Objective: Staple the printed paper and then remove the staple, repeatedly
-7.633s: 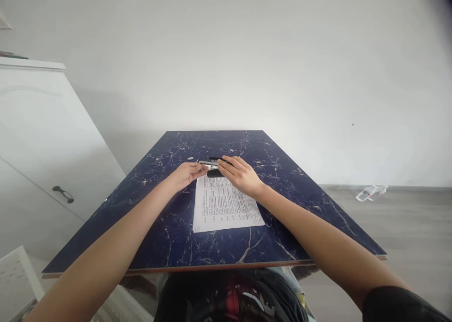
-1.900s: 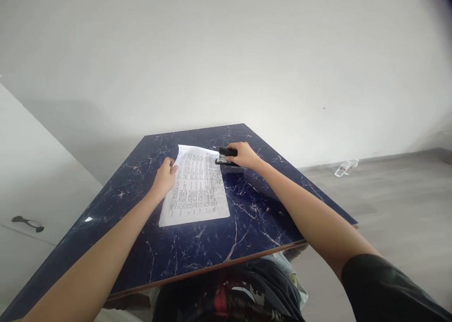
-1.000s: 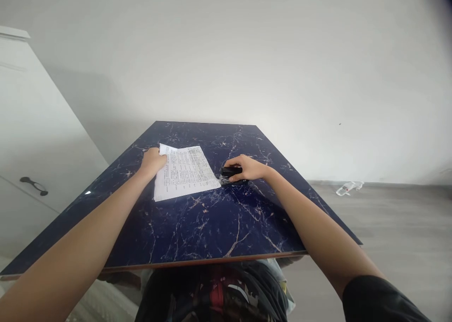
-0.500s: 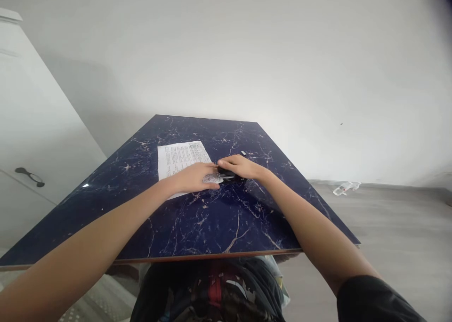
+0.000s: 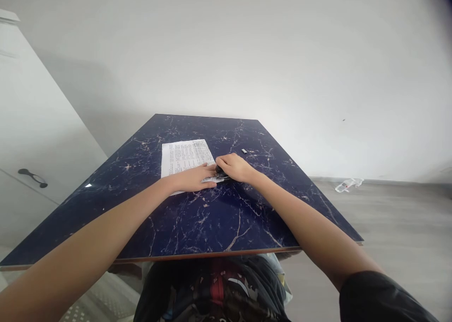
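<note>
A printed sheet of paper (image 5: 183, 156) lies on the dark blue marbled table. My left hand (image 5: 196, 177) rests flat on the paper's near right part, fingers stretched out. At the right edge of the sheet is a black stapler (image 5: 221, 173) with a shiny metal part, and the paper's edge reaches up to it. My right hand (image 5: 236, 167) is wrapped over the top of the stapler and covers most of it. Whether the paper sits between its jaws is hidden by my fingers.
Beyond my right hand lies a small white and dark piece (image 5: 244, 151), too small to name. A white cabinet (image 5: 31, 124) with a dark handle stands at the left. Clear crumpled plastic (image 5: 349, 185) lies on the floor by the wall, right of the table (image 5: 197, 239).
My right hand has closed further over the stapler, so less of it shows. The paper sits slightly further right under my left hand, which stays flat.
</note>
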The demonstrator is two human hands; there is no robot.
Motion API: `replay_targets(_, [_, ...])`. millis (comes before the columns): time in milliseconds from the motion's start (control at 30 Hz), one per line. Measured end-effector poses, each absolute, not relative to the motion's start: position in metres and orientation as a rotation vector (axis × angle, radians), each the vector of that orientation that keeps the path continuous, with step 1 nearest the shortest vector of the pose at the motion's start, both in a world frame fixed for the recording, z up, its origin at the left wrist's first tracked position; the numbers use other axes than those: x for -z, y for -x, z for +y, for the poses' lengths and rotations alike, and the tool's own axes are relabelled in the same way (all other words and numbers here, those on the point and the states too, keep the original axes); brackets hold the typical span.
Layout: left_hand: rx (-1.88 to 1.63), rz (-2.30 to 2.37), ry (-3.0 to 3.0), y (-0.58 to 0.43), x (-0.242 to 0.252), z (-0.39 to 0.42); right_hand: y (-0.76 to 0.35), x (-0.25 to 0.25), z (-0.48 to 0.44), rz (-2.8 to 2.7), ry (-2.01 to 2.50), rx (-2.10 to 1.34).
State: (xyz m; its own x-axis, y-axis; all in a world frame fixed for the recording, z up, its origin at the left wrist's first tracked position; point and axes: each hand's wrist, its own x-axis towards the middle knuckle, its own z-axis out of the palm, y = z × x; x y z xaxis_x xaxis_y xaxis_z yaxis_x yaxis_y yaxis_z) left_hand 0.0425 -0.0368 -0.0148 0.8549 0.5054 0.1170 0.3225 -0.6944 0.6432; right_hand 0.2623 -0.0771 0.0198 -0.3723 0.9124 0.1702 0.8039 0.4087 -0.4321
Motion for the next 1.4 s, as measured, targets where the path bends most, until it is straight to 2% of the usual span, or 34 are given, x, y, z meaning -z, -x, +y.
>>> replay_targets(367, [-0.096, 0.606, -2.595, -0.047, 0.006, -0.042, -0.249, -0.023, -0.089, -2.425, 1.648, -0.083])
replay_targets(1133, [-0.313, 0.649, -2.349, -0.052, 0.007, -0.039, -0.227, -0.009, -0.099, -2.585, 1.723, 0.449])
replay_targets(1233, [-0.298, 0.653, -2.334, -0.051, 0.006, -0.04, -0.226, -0.01, -0.098, -2.596, 1.727, 0.411])
replay_targets(1400, [-0.17, 0.704, -2.42, -0.05, 0.004, -0.041, -0.251, -0.024, -0.086, -2.54, 1.723, 0.079])
